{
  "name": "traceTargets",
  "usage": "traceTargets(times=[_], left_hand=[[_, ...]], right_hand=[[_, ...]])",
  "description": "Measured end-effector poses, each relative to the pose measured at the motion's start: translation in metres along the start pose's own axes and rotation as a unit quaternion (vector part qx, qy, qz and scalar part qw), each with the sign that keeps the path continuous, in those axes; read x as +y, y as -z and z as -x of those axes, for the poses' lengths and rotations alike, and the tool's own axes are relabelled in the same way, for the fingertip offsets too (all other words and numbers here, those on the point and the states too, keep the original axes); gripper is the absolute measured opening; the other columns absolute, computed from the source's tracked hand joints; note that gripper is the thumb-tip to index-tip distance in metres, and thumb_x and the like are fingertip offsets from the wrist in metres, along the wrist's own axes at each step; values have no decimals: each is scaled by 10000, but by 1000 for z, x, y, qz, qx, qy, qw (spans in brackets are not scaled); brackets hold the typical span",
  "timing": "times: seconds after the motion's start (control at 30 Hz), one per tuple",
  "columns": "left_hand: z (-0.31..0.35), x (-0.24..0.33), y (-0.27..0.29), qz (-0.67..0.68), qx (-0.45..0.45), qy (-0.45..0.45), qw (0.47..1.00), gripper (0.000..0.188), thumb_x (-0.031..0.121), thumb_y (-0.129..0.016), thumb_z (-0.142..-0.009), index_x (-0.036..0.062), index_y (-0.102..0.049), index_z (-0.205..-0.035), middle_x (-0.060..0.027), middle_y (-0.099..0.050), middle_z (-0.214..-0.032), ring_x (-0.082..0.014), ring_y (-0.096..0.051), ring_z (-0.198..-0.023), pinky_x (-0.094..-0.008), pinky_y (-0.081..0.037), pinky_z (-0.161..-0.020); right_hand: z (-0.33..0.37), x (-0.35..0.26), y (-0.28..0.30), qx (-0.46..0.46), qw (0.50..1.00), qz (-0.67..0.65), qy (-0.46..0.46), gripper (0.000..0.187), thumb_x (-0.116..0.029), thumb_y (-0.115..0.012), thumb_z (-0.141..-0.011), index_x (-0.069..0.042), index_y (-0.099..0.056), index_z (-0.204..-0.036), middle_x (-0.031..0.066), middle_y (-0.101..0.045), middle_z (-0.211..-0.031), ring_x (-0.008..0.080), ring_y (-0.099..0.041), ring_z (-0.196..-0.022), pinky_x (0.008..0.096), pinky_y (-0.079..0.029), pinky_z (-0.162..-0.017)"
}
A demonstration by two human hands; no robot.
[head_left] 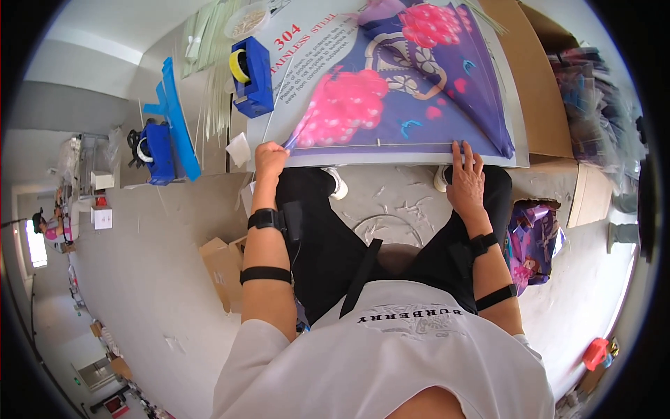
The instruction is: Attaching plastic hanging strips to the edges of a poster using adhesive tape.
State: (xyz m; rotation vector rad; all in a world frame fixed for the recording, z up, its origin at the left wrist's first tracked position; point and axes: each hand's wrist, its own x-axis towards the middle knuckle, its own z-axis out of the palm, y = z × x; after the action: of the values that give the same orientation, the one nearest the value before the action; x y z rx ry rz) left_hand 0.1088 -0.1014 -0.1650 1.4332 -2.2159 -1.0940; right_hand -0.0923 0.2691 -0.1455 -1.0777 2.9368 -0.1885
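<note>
To our left a blue tape dispenser [259, 106] stands on the table [391, 158], limiting sideways room there. Our left hand [271, 164] has its grip pinched on the near left corner of the patterned purple sheet [363, 131]; we cannot tell whether the end of the thin pale rod [335, 146] is caught too. The sheet lies before us, folded over toward the right, close to the table's near edge. It looks light, soft and slippery, best held by its corners; the rod seems slender and bendable. Our right hand [466, 183] rests fingers spread on the near edge, with a cardboard box [534, 105] beyond.
</note>
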Motion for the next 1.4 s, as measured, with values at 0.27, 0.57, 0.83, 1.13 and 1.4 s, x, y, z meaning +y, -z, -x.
traceTargets(times=[0.27,0.57,0.83,1.13,1.4], left_hand=[[7,19,11,110,-11,65,992,100,-11,-665,-665,2,-579,-615,-46,-535,-573,-135,-499,-534,-284,-380,-491],[9,31,20,351,-26,130,927,193,-32,-590,-720,-14,-553,-909,-66,-527,-605,-144,-499,-475,-264,-388,-434],[8,55,23,468,-43,108,876,236,-42,-568,-757,-19,-544,-991,-33,-471,-606,-130,-431,-466,-298,-377,-464],[7,75,3,604,51,41,794,131,121,-610,-851,39,-537,-923,-2,-456,-610,-103,-405,-499,-277,-359,-505],[45,100,-63,58,191,-301,932,282,70,-622,-752,41,-542,-1020,-83,-543,-1038,-257,-491,-998,-382,-397,-839]], right_hand=[[-2,-1,1,10,1000,-16,-3,699,16,-551,-681,-50,-354,-1348,138,-324,-1384,361,-372,-1190,447,-402,-893],[-14,-3,11,108,990,-83,36,600,-137,-729,-644,-48,-512,-1197,120,-467,-1256,331,-437,-1130,440,-377,-905],[-41,-5,6,95,969,-183,134,496,-135,-757,-593,-86,-586,-1056,66,-549,-1060,260,-510,-997,383,-406,-829],[-67,12,-12,178,950,-243,86,102,-78,-655,-699,-52,-585,-769,84,-572,-724,284,-556,-748,378,-440,-664],[-79,11,-6,87,960,-264,24,178,-126,-705,-660,-52,-569,-748,94,-572,-737,307,-544,-768,403,-430,-681]])
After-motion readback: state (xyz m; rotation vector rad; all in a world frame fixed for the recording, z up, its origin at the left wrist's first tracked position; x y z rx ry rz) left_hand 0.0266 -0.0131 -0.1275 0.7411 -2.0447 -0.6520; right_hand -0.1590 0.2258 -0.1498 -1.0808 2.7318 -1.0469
